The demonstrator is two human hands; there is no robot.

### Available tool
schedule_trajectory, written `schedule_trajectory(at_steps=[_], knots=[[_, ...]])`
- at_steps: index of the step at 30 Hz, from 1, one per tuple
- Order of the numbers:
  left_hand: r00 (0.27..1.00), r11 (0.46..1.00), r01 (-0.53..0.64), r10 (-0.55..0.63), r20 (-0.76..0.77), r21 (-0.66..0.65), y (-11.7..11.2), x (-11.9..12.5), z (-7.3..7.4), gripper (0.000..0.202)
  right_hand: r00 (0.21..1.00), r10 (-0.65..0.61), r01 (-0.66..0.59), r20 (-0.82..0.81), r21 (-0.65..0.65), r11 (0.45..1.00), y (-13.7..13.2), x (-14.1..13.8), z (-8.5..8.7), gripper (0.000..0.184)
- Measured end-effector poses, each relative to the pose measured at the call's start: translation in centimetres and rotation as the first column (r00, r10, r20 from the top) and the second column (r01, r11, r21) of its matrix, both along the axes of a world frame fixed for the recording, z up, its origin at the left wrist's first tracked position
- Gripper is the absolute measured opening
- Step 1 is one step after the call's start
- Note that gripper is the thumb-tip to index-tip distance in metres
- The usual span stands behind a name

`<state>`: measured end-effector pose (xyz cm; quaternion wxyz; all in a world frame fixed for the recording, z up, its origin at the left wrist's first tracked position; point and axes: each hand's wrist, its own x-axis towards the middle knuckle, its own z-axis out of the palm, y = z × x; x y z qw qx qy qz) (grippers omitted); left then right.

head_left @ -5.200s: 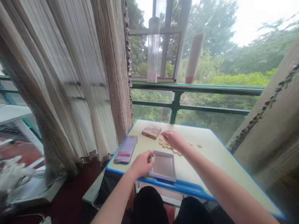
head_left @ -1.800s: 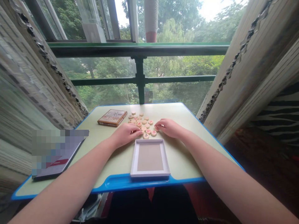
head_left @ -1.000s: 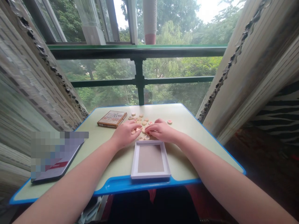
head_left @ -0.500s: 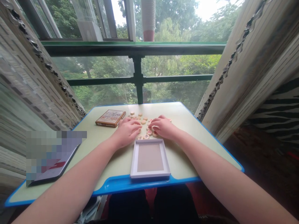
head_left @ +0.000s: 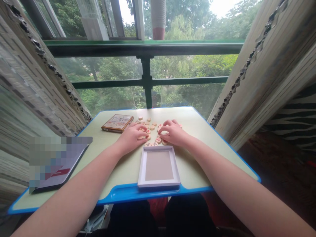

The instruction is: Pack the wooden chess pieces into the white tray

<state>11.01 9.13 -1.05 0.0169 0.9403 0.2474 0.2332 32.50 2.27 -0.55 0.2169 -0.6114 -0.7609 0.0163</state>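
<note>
Several round wooden Chinese chess pieces with red or dark characters lie scattered on the table between my hands. My left hand rests on the left side of the group, palm down, its fingers apart and reaching over a red-marked piece. On the other side, my right hand arches over more pieces with bent, separated fingers. Its thumb and fingertips are close to a red-marked piece; the palm hides others. A shallow white box tray sits nearest me, with nothing in it.
A brown printed box lid lies left of the pieces. At the table's left side is a tablet-like device with a blurred screen. The table has a blue edge. Curtains flank the green window railing.
My left fingers have spread a little and uncovered a red-marked piece. The right fingers have lifted and arched slightly. The whole view has shifted a little.
</note>
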Motion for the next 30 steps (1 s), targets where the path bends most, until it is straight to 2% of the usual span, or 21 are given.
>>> schedule_trajectory(at_steps=[3,7,13,17,21,26,30], knots=[[1.0,1.0,-0.018,0.018,0.004,0.001,0.02,0.11,-0.13,0.024,1.0,-0.027,0.027,0.003,-0.01,1.0,0.12,-0.09,-0.01,0.02],[0.999,0.999,-0.039,0.039,0.03,0.004,-0.03,0.32,-0.24,0.029,1.0,-0.011,0.011,0.017,0.008,1.0,0.33,-0.08,-0.18,0.033],[0.995,0.995,-0.097,0.097,0.011,-0.004,-0.21,0.62,-0.4,0.036,1.0,-0.01,0.01,0.005,-0.012,1.0,0.47,0.01,-0.42,0.036],[0.996,0.996,-0.085,0.085,-0.011,0.016,-0.4,0.73,-0.36,0.036,0.999,-0.021,0.022,0.032,-0.012,1.0,0.5,0.2,-0.4,0.039],[0.996,0.996,-0.088,0.088,0.0,0.033,-0.7,0.7,-0.07,0.036,0.998,-0.065,0.066,0.013,-0.011,0.998,0.49,0.38,-0.43,0.035],[0.997,0.997,-0.073,0.073,-0.014,-0.008,-0.92,0.62,0.08,0.031,0.992,-0.112,0.112,-0.065,-0.008,0.994,0.46,0.38,-0.43,0.03],[0.997,0.997,-0.076,0.076,-0.005,-0.019,-0.97,0.51,0.28,0.034,0.993,-0.083,0.08,-0.085,-0.038,0.996,-0.01,0.3,0.45,0.02]])
